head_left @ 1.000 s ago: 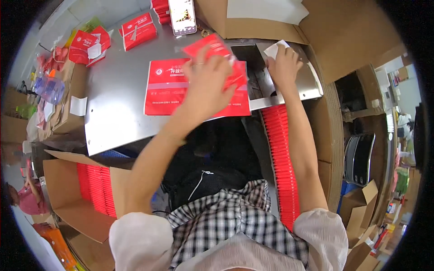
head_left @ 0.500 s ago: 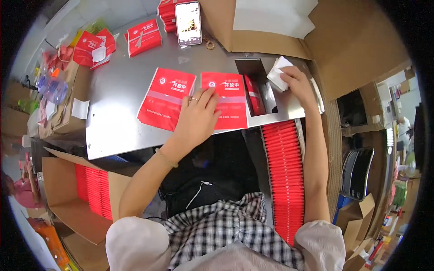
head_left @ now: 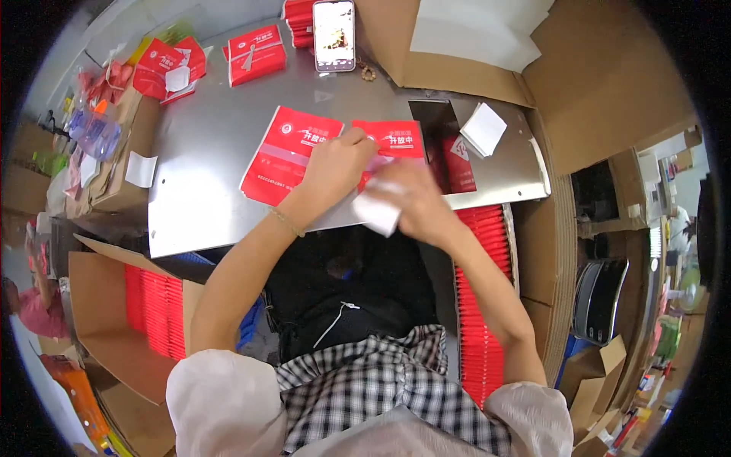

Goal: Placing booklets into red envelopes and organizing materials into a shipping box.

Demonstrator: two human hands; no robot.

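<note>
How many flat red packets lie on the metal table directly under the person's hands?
2: one flat red packet left of the left hand, another red packet partly under both hands. The right hand may hide more.

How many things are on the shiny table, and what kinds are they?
Flat red packets under the hands: 2
Red boxes at the far side: 2
Phones: 1
Stacks of white paper squares: 1
White paper in the right hand: 1
Total: 7
The red pile behind the phone is too cut off to count.
</note>
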